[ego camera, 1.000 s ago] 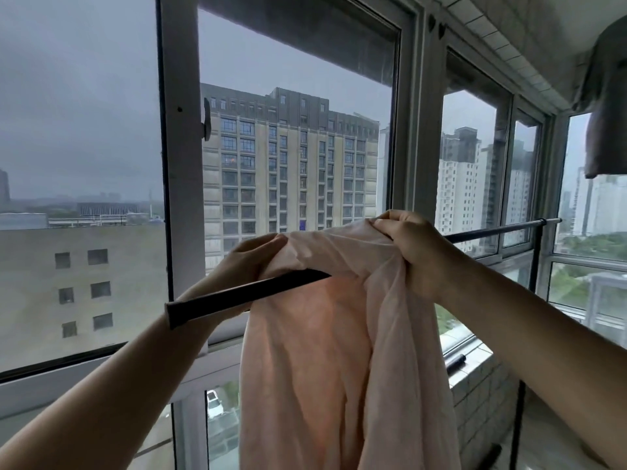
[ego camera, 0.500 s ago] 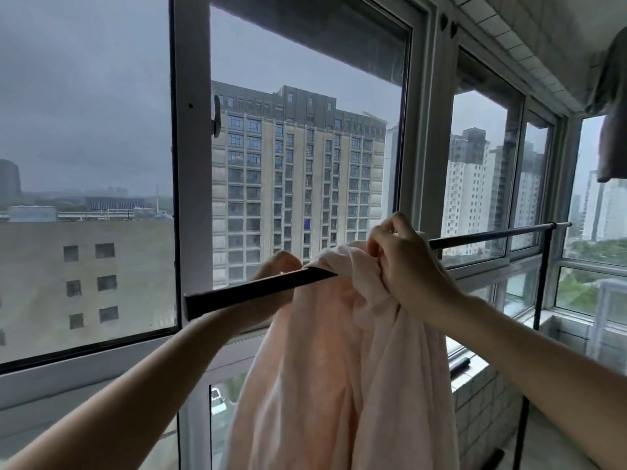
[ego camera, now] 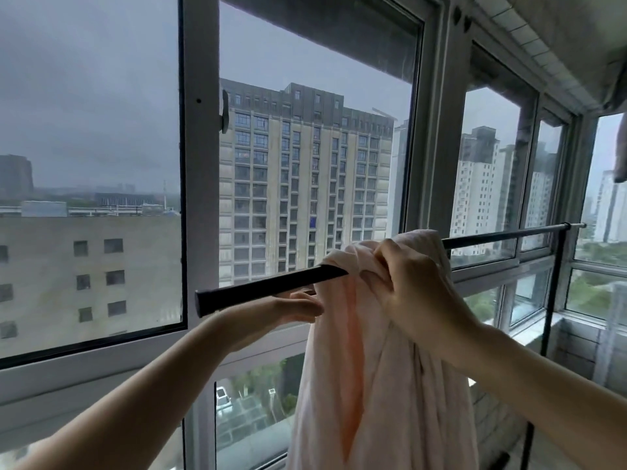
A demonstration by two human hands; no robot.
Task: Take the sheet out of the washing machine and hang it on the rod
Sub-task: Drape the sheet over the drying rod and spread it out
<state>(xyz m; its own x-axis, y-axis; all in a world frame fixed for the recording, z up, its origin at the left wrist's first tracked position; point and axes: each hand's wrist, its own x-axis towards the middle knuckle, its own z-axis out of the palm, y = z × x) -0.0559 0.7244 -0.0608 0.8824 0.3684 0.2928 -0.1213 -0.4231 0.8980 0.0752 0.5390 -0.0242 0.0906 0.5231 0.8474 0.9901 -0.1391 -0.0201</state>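
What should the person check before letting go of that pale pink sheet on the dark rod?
1. Pale pink cotton sheet lies over the dark metal rod: ok, it drapes across.
2. Right hand grips the bunched fabric at the rod: ok.
3. Left hand reaches the sheet from under the rod: ok, though whether it grips cannot be told.
4. Sheet spread flat along the rod: not ok, bunched in one clump.
5. Free rod on both sides for spreading: ok.
6. Equal lengths hanging front and back: cannot tell, the back is hidden.
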